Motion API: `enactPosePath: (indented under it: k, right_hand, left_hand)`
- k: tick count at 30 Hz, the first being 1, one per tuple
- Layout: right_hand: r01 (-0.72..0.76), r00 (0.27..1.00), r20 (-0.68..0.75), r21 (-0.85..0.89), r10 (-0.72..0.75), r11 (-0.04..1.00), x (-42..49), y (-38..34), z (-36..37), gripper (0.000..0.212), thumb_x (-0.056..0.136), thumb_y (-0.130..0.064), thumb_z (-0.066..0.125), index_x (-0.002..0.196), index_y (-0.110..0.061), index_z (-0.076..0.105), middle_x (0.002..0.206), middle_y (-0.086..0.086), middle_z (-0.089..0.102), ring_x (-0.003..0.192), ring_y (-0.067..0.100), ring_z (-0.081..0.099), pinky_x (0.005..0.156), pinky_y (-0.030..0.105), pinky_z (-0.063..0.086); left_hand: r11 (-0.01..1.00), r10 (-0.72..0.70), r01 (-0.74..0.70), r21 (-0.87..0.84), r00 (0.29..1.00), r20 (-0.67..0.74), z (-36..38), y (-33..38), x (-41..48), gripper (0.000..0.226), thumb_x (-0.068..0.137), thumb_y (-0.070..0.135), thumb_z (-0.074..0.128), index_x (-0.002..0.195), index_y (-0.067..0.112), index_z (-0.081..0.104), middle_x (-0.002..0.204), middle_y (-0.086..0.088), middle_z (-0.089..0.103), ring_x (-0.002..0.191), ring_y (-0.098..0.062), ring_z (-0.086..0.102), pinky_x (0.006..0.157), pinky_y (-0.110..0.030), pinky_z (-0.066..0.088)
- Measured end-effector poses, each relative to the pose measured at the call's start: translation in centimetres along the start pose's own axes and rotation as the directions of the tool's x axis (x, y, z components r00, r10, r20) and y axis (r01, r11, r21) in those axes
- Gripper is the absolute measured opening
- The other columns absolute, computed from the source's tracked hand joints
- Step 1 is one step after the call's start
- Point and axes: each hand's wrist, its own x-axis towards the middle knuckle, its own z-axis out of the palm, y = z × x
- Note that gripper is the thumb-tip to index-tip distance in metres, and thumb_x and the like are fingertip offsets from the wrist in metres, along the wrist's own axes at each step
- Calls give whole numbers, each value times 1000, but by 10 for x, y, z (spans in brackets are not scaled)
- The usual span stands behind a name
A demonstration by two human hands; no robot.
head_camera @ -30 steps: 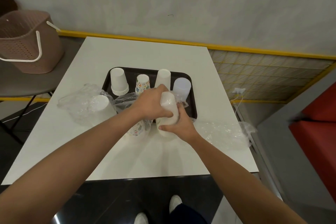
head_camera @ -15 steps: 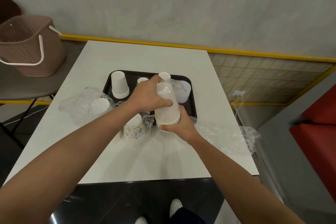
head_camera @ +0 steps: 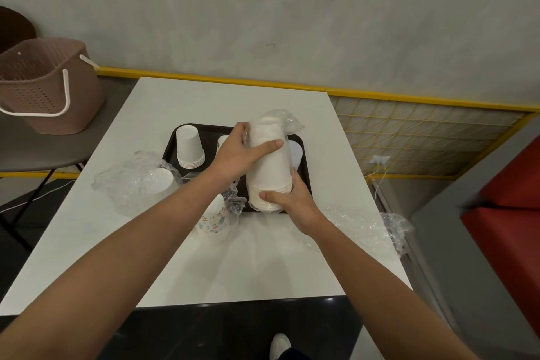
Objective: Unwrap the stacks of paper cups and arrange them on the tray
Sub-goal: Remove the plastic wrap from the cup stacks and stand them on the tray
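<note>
I hold a wrapped stack of white paper cups (head_camera: 270, 168) upside down above the near edge of the dark tray (head_camera: 171, 145). My left hand (head_camera: 242, 152) grips its upper part, where clear wrap bunches over the top. My right hand (head_camera: 287, 194) grips the rims at the bottom. On the tray stands an unwrapped white cup stack (head_camera: 189, 147); other cups behind my hands are mostly hidden. A patterned cup stack (head_camera: 213, 218) in loose wrap stands on the table in front of the tray. Another wrapped white stack (head_camera: 156, 181) lies to the left.
Crumpled clear wrap (head_camera: 371, 226) lies at the white table's right edge. A brown basket (head_camera: 43, 88) sits on a chair at the far left. A yellow wire rack (head_camera: 423, 137) stands right of the table, with a red seat (head_camera: 511, 207) beyond it.
Both hands have raised the wrapped white stack from the table and turned it more upright over the tray's near edge. Wrap now bunches above its top.
</note>
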Motion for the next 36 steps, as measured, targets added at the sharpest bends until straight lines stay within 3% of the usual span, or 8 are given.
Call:
enactPosePath:
  k: [4, 9, 14, 20, 25, 27, 33, 36]
  right_hand:
    - [-15, 999, -38, -68, 12, 998, -3, 0, -7, 91, 45, -24, 84, 127, -19, 45, 124, 6, 59, 113, 20, 58, 91, 37, 52]
    - [-41, 993, -110, -67, 34, 997, -7, 3, -11, 79, 51, -14, 81, 121, -21, 46, 117, 1, 59, 108, 15, 58, 86, 28, 50]
    - [-54, 984, -176, -88, 38, 995, -4, 6, -14, 66, 63, -2, 83, 114, -25, 47, 109, -5, 59, 102, 13, 58, 89, 34, 51]
    - [-77, 973, -227, -157, 40, 985, -7, 10, -15, 71, 59, -10, 86, 113, -29, 45, 107, -10, 57, 100, 10, 56, 81, 25, 48]
    - [-100, 974, -221, -225, 49, 969, -12, 10, -14, 76, 58, -10, 87, 117, -27, 42, 110, -7, 54, 98, 10, 54, 72, 20, 46]
    - [-99, 972, -232, -220, 47, 970, -13, 10, -12, 77, 58, -10, 87, 118, -27, 42, 110, -7, 53, 99, 11, 53, 70, 18, 45]
    - [-103, 966, -255, -251, 37, 963, -11, 6, -10, 75, 59, -14, 87, 116, -29, 40, 113, -5, 53, 105, 16, 53, 83, 28, 46]
    - [-100, 967, -255, -284, 25, 954, -10, 4, -9, 74, 59, -15, 86, 113, -31, 40, 108, -8, 54, 101, 14, 53, 81, 27, 46]
  left_hand:
    - [994, 43, -52, -92, 994, -97, 2, 5, 2, 40, 83, 40, 69, 115, 19, 54, 110, 7, 57, 96, -6, 55, 72, -15, 44]
    - [981, 185, -190, -23, 971, -150, -1, 3, 7, 16, 86, 31, 68, 74, 25, 60, 80, 6, 61, 77, -11, 53, 74, -25, 44]
    - [970, 221, -234, -70, 962, -159, -3, 5, 6, 13, 84, 20, 72, 85, 26, 61, 93, 1, 65, 79, -13, 58, 77, -31, 49]
    - [994, 72, -73, -82, 997, -20, -10, 6, 3, 71, 76, -5, 72, 134, 23, 43, 115, 2, 55, 84, -11, 56, 87, -27, 50]
    - [939, 34, -53, 340, 998, 61, -15, 7, 4, 16, 84, 15, 66, 99, 9, 68, 84, -5, 63, 75, -15, 56, 70, -28, 44]
    - [880, 86, -113, 461, 993, 80, -13, 6, 4, 31, 88, 27, 62, 86, -4, 63, 74, -10, 56, 68, -17, 49, 61, -29, 37]
    - [875, 288, -248, 416, 957, -35, -10, 11, -3, 18, 85, 25, 68, 92, 9, 66, 84, -1, 62, 76, -14, 54, 65, -22, 41]
    - [867, 299, -312, 388, 949, 96, -9, 12, -8, 24, 82, 30, 72, 94, 9, 71, 89, 0, 65, 82, -13, 58, 73, -27, 45]
